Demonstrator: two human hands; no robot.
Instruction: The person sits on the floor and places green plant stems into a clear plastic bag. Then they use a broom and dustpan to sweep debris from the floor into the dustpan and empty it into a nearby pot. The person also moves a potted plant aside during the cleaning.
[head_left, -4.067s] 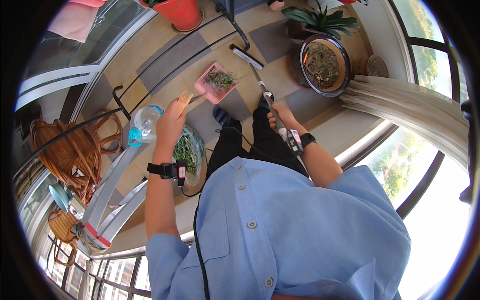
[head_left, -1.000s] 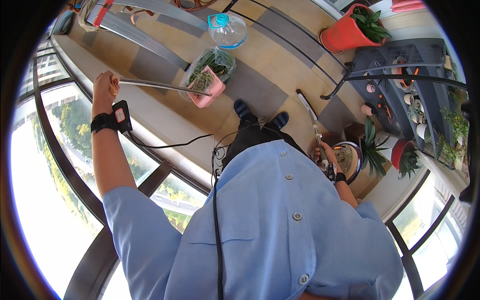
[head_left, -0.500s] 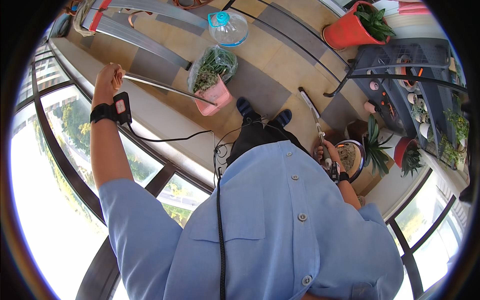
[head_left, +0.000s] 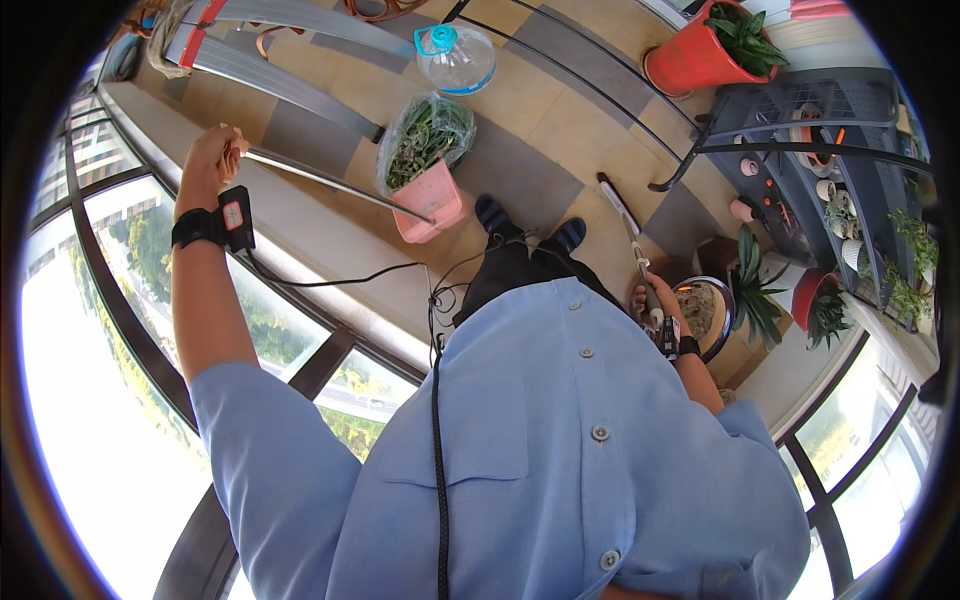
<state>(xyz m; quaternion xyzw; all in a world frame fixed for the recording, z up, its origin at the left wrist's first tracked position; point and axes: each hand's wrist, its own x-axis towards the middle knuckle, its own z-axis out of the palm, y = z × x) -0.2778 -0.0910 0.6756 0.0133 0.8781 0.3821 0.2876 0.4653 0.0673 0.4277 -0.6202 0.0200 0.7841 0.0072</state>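
Note:
My left hand (head_left: 212, 158), raised at the left, is closed on the pink grip of a long-handled dustpan. Its thin metal rod slants down to the pink pan (head_left: 428, 203). The pan's far edge meets a clear plastic bag (head_left: 455, 122) full of green plant cuttings (head_left: 420, 150); whether it reaches inside the bag I cannot tell. Low at the right, my right hand (head_left: 662, 298) is wrapped round the pale grey handle of a broom (head_left: 642, 262). Its narrow dark-bristled head (head_left: 618, 203) points away from me, near my right foot.
A clear water jug with a blue cap (head_left: 455, 62) stands beyond the bag. At the upper left lies a metal ladder (head_left: 280, 85). Dark metal rails and a grey shelf rack (head_left: 800, 115) with pots occupy the right. A red planter (head_left: 705, 55) stands behind; cables hang before me.
The pink pan has shifted slightly toward me, and more green cuttings show in the bag beyond it. My left forearm has moved a little left. My right hand is nearly still.

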